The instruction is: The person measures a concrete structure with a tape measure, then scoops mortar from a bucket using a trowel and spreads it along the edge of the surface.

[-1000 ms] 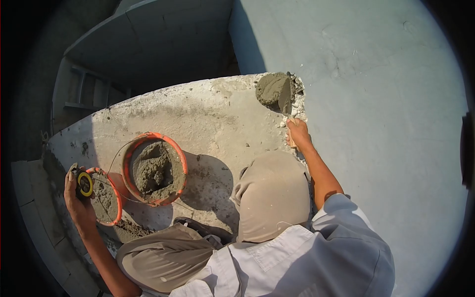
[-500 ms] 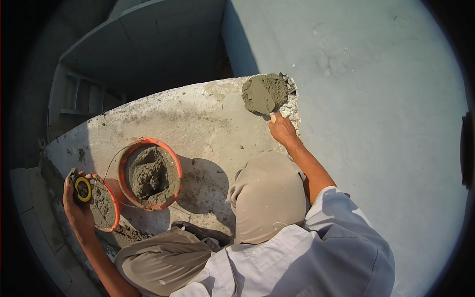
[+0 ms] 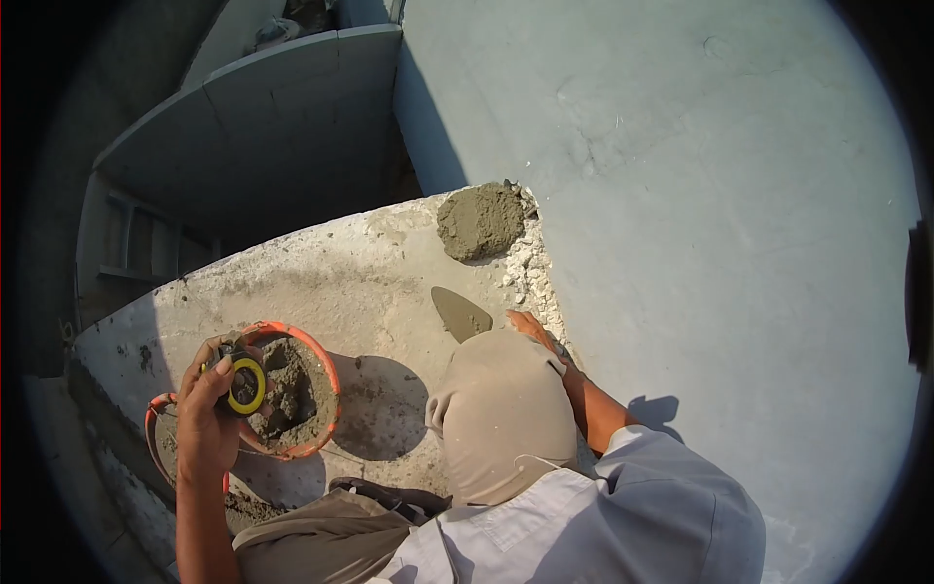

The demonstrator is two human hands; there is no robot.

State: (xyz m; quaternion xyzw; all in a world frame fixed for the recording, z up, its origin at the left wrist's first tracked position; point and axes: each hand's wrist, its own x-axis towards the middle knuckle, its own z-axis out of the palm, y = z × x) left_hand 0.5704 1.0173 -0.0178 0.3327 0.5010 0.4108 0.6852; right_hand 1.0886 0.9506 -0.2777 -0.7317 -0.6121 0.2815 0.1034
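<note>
My left hand (image 3: 208, 409) is closed round a black and yellow tape measure (image 3: 245, 385), raised over the edge of the larger orange-rimmed bucket (image 3: 334, 382) of mortar. A trowel (image 3: 460, 313) lies on the concrete slab (image 3: 321, 263) beside my knee, its blade pointing up-left and its handle hidden. Just right of the trowel, my right hand (image 3: 533, 329) is low on the slab with fingers stretched out, partly covered by the knee. A rounded mortar mound (image 3: 481, 223) sits at the slab's far corner.
A second orange-rimmed bucket (image 3: 161, 438) stands at the left, partly behind my left hand. Rough broken material (image 3: 530, 268) lines the slab's right edge, against a smooth grey surface (image 3: 720, 273). Beyond the far edge is a dark recess (image 3: 282, 146).
My right hand has moved from the mortar mound back toward the knee and let go of the trowel. My left hand has moved right with the tape measure. The view has shifted.
</note>
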